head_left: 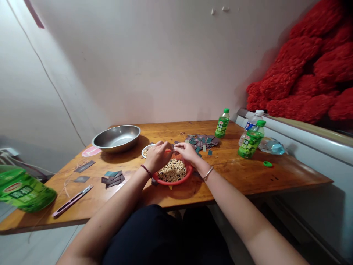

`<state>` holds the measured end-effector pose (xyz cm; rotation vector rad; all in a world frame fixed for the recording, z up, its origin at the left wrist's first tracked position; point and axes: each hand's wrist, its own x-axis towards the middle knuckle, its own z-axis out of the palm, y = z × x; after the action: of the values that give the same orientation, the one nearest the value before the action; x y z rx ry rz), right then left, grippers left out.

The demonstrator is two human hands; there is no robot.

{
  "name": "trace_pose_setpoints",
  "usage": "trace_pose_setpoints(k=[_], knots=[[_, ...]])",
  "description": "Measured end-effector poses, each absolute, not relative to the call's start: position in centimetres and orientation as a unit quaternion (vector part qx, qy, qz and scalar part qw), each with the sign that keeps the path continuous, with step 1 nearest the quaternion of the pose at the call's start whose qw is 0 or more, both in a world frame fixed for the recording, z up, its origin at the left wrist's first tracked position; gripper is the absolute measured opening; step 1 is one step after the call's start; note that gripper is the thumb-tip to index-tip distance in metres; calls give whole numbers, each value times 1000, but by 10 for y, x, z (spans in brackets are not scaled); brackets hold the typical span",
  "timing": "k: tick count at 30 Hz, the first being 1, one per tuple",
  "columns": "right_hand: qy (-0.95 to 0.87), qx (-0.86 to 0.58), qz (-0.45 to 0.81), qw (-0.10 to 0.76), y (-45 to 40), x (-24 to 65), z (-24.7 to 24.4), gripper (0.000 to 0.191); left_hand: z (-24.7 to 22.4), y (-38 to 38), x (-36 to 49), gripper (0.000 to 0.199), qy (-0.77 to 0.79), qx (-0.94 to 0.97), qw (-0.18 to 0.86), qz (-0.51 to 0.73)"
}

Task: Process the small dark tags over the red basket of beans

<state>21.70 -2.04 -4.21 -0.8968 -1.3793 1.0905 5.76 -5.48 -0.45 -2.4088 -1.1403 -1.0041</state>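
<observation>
Over the far rim of a red plastic basket (188,172) my two hands meet, fingertips close together. Pale round bead-like pieces (172,170) with some dark ones among them fill the basket. My left hand (159,154) is closed in a pinch, its fingertips mostly hidden. My right hand (186,151) pinches from the other side; what lies between the fingers is too small to make out. Partly behind my left hand stands a small white bowl (143,151) of similar pale pieces. A pile of dark and green flat pieces (202,141) lies beyond my right hand.
A wide metal basin (117,138) stands at the back left. On the left lie dark strips (113,179), a pink-handled cutter (72,201) and a large green container (26,187). Green bottles (251,141) and a green cap (267,164) are on the right. Red bundles (309,66) rise behind.
</observation>
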Motion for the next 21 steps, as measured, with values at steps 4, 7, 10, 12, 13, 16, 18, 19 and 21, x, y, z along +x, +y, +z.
trace_pose_setpoints(k=[4,7,10,12,13,16,18,19,21], knots=[[-576,-382,464,554,-21,217,-41,13,-5,-54,57,18,-384,-839,155,-352],[-578,-377,462,557,-21,217,-42,12,-3,-56,58,22,-384,-841,150,-352],[-580,-376,464,553,-21,217,-42,12,1,-57,56,26,-422,-818,145,-362],[-572,-391,466,550,-22,216,-41,12,5,-53,51,27,-477,-777,152,-382],[-565,-401,467,550,-23,216,-40,12,6,-50,47,27,-512,-748,157,-392],[-545,-420,475,549,-23,215,-38,9,6,-37,31,28,-621,-662,161,-387],[-540,-420,479,551,-23,214,-38,7,2,-28,20,25,-651,-662,156,-338],[-539,-419,479,552,-23,214,-38,6,-1,-25,17,26,-657,-669,159,-308],[-539,-416,476,556,-22,215,-39,6,-6,-20,12,30,-659,-693,162,-244]])
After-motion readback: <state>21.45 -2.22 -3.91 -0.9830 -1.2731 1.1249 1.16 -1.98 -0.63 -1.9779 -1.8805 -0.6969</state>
